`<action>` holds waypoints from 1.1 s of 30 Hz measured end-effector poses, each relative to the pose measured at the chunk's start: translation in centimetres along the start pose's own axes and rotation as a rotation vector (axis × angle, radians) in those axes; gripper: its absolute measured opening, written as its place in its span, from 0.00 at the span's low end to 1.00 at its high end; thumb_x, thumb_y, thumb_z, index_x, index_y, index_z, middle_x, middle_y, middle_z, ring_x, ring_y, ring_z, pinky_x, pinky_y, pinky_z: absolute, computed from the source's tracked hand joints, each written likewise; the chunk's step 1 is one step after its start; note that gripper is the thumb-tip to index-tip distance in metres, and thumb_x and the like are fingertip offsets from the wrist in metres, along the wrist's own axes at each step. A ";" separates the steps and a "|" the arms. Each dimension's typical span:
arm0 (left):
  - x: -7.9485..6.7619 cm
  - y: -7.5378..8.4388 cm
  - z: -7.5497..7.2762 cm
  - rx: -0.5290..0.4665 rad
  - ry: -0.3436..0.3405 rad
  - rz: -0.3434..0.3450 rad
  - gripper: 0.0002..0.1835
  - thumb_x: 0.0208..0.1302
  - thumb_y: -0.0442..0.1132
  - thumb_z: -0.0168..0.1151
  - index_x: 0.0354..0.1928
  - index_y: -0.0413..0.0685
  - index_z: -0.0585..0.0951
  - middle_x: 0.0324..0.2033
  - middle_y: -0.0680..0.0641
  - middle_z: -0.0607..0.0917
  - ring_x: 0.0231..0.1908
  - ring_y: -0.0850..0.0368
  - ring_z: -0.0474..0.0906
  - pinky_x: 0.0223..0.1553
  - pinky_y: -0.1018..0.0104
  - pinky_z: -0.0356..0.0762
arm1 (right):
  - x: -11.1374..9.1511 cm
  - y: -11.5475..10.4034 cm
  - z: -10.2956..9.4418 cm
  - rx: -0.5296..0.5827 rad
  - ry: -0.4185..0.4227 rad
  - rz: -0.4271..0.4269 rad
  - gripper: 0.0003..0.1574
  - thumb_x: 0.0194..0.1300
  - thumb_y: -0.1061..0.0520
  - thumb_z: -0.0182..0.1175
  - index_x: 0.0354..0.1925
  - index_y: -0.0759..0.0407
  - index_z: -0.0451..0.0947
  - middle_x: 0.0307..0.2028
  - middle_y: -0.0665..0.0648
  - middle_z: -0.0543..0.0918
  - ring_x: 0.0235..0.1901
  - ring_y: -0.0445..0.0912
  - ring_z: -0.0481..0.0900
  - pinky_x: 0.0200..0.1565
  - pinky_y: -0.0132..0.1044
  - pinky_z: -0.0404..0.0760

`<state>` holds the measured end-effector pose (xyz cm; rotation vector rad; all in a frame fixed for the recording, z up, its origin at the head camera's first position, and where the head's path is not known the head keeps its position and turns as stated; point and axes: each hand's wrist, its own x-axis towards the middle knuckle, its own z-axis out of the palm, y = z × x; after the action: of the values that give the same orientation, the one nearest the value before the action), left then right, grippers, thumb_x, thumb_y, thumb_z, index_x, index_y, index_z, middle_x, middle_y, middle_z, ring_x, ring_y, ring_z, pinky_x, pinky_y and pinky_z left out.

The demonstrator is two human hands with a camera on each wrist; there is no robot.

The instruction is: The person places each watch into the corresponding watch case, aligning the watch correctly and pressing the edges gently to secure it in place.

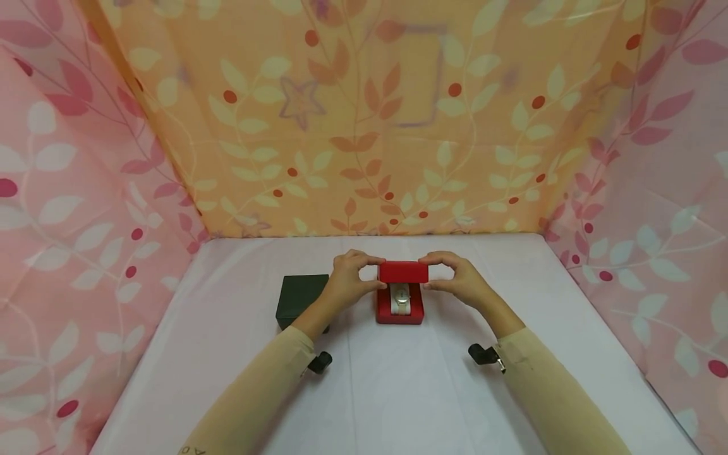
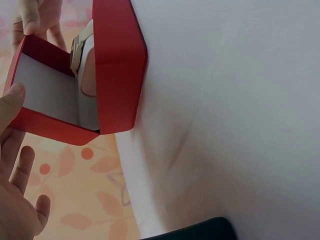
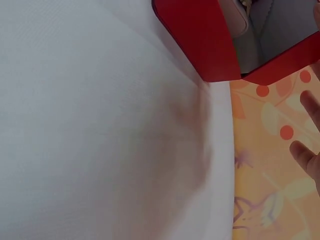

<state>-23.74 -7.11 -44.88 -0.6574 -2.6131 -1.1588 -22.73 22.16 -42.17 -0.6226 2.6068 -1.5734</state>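
Note:
A red watch box stands on the white-covered table with its hinged lid raised. Inside it a wristwatch with a pale strap is wrapped round a white cushion, partly hidden under the lid in the head view. My left hand pinches the lid's left side between thumb and fingers. On the opposite side my right hand grips the lid the same way. In the left wrist view the lid's pale lining shows, with a thumb at its edge.
A dark green box sits left of the red box, partly behind my left forearm. White cloth covers the table. An orange leaf-patterned curtain hangs at the back, and pink ones flank both sides.

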 end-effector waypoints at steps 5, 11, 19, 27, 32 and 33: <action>-0.4 -0.1 0.1 0.033 0.011 0.025 0.27 0.55 0.46 0.81 0.58 0.59 0.86 0.47 0.55 0.86 0.54 0.60 0.75 0.63 0.49 0.61 | -0.5 -0.2 0.4 -0.077 0.020 -0.017 0.32 0.57 0.63 0.76 0.60 0.56 0.82 0.62 0.60 0.79 0.67 0.59 0.70 0.69 0.65 0.62; -0.8 -0.1 0.4 0.040 0.018 0.019 0.28 0.54 0.47 0.81 0.59 0.60 0.85 0.46 0.57 0.85 0.53 0.60 0.75 0.63 0.49 0.62 | -0.7 -0.1 0.5 -0.099 0.037 -0.032 0.33 0.56 0.63 0.77 0.60 0.57 0.82 0.62 0.60 0.80 0.67 0.58 0.72 0.69 0.65 0.63; -0.8 0.0 0.4 0.065 -0.026 0.013 0.31 0.55 0.49 0.80 0.63 0.64 0.83 0.49 0.55 0.83 0.55 0.59 0.72 0.61 0.49 0.64 | -1.0 -0.1 0.4 -0.084 0.036 -0.016 0.32 0.57 0.63 0.76 0.60 0.57 0.82 0.62 0.61 0.81 0.66 0.59 0.72 0.70 0.65 0.62; -0.7 0.2 0.3 0.064 -0.039 0.004 0.32 0.53 0.49 0.81 0.63 0.65 0.83 0.48 0.56 0.83 0.55 0.60 0.72 0.63 0.49 0.63 | -1.5 -0.2 0.5 -0.072 0.043 -0.049 0.33 0.56 0.64 0.77 0.60 0.59 0.82 0.61 0.61 0.80 0.66 0.58 0.72 0.70 0.65 0.62; -1.3 0.2 0.6 0.050 -0.024 0.009 0.31 0.53 0.47 0.82 0.62 0.63 0.84 0.47 0.56 0.83 0.54 0.59 0.73 0.63 0.49 0.63 | -1.9 -0.1 0.9 -0.084 0.040 -0.063 0.33 0.57 0.63 0.76 0.62 0.59 0.80 0.63 0.62 0.78 0.68 0.59 0.70 0.70 0.66 0.61; -1.5 0.3 0.6 0.048 -0.019 0.013 0.31 0.52 0.47 0.82 0.61 0.62 0.84 0.47 0.56 0.83 0.54 0.59 0.73 0.63 0.49 0.63 | -1.9 -0.1 1.0 -0.089 0.040 -0.066 0.33 0.57 0.63 0.76 0.62 0.59 0.80 0.63 0.62 0.78 0.68 0.59 0.70 0.70 0.66 0.61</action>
<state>-22.33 -6.96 -45.66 -0.6782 -2.6398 -1.0876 -20.70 21.95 -42.90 -0.6969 2.7254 -1.5089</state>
